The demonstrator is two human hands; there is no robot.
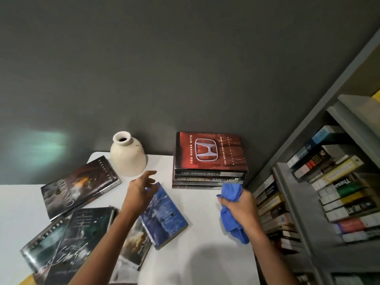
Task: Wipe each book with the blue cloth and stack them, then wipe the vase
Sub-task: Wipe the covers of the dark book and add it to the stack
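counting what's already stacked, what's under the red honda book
Under the red Honda book lie at least three more books, only their spines showing. The cloth hides their right ends.

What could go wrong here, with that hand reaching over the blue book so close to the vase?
The left hand stretches toward the blue book, its fingers near the cream vase; a bump might tip it. The unwiped books overlap loosely, so pulling one may drag others. The blue cloth, bunched in the right hand, dangles.

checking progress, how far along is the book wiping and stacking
Partway. A stack topped by the red Honda book stands against the wall. The left hand touches the blue book; the right hand grips the blue cloth. Several books and the vase remain.
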